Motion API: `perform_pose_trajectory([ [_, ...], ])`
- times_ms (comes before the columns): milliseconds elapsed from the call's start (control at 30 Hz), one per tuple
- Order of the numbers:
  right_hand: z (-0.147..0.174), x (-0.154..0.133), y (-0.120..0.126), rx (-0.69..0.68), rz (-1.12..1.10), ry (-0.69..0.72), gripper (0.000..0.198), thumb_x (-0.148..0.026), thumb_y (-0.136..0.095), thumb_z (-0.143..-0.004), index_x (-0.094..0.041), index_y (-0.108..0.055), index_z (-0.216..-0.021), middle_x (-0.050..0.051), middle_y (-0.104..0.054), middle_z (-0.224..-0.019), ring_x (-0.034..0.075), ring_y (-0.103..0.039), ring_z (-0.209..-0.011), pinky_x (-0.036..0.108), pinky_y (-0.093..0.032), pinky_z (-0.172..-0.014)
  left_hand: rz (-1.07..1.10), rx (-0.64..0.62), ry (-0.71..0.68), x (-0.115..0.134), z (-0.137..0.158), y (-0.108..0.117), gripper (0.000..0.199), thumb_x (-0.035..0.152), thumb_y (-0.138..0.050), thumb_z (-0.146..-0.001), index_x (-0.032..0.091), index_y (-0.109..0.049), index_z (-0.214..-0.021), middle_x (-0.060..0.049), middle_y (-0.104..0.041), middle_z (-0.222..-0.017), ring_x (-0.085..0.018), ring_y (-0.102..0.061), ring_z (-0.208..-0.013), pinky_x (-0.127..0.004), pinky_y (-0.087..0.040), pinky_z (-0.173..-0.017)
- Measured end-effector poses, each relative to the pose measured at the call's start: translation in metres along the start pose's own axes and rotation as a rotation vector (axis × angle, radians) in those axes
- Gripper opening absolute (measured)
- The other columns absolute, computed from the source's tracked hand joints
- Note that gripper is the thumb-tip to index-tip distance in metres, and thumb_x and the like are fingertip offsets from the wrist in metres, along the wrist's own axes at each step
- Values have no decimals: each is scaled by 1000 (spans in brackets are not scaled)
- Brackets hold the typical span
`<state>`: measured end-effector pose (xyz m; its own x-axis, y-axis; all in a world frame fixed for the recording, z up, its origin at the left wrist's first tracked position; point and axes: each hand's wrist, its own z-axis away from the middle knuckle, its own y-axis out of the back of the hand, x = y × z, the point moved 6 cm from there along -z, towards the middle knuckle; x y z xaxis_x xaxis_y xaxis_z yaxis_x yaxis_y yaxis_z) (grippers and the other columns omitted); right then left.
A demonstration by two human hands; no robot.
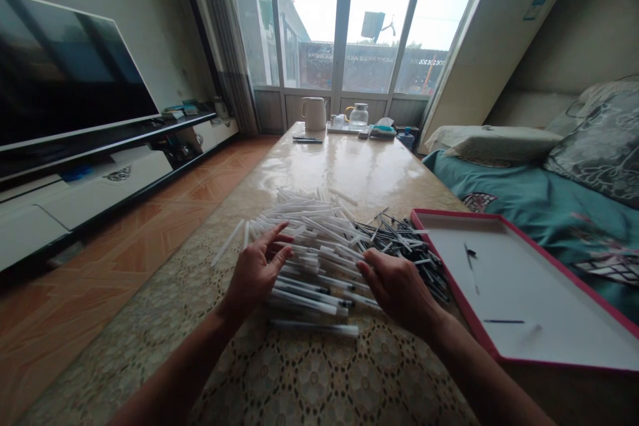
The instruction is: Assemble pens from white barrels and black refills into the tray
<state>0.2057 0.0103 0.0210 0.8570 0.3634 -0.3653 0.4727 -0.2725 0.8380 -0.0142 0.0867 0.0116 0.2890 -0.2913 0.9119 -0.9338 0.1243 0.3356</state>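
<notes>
A heap of white translucent pen barrels (319, 223) lies on the table between my hands. My left hand (257, 269) is at the heap's left side, fingers apart and slightly curled, with nothing visibly gripped. On the right side, my right hand (397, 286) has its thumb and fingers drawn together at the ends of several barrels; whether one is pinched there is hidden. Beyond that hand is a pile of dark pen refills and parts (407, 239). Nearer to me, some barrels lie roughly side by side, and a single pen barrel (319, 329) is closest to the front.
A shallow box with red edges (542, 279) stands at the right, holding a few loose pen parts. At the table's far end are a white jug (313, 113), a glass pitcher (358, 114) and a tissue pack (383, 130). A sofa (519, 196) borders the right side.
</notes>
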Motion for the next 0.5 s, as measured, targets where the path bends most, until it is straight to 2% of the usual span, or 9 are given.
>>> perform_pose_trajectory([
  [67, 2, -2, -4, -37, -79, -23, 29, -30, -33, -99, -20, -48, -76, 0, -54, -66, 13, -50, -59, 25, -34, -58, 15, 26, -3, 1, 4, -1, 51, 35, -66, -79, 15, -56, -125, -8, -67, -97, -20, -65, -80, -33, -50, -74],
  [133, 3, -6, -7, -76, -183, -21, 25, -28, -33, -99, -20, -49, -82, -2, -52, -65, 12, -48, -57, 24, -34, -58, 106, -15, 29, 4, 10, -7, 44, 32, -69, -76, 16, -61, -116, -4, -65, -86, -17, -63, -75, -30, -50, -70],
  [233, 6, -18, -13, -129, -290, 25, 19, -30, -39, -98, -20, -53, -92, -4, -52, -66, 11, -46, -56, 23, -32, -56, 361, -262, 178, 8, 25, -32, 43, 32, -74, -73, 18, -63, -111, 1, -62, -75, -12, -58, -61, -22, -46, -55],
  [300, 8, -27, -16, -154, -308, 61, 19, -30, -43, -97, -19, -55, -87, -3, -54, -67, 11, -46, -57, 23, -32, -56, 473, -352, 256, 10, 35, -45, 40, 31, -77, -70, 19, -65, -106, 1, -63, -73, -9, -55, -56, -19, -41, -49],
  [400, 10, -30, -18, -156, -366, 53, 23, -33, -45, -96, -18, -56, -83, -1, -56, -70, 12, -50, -62, 24, -34, -59, 519, -356, 300, 9, 39, -49, 25, 32, -78, -70, 16, -68, -87, 2, -62, -63, -8, -51, -51, -18, -39, -47],
  [500, 10, -16, -19, -109, -555, -82, 36, -40, -35, -100, -17, -57, -81, -2, -52, -63, 11, -47, -56, 23, -34, -55, 507, -279, 280, 2, 33, -38, 19, 31, -77, -72, 16, -68, -81, 4, -59, -53, -7, -48, -48, -17, -37, -47],
])
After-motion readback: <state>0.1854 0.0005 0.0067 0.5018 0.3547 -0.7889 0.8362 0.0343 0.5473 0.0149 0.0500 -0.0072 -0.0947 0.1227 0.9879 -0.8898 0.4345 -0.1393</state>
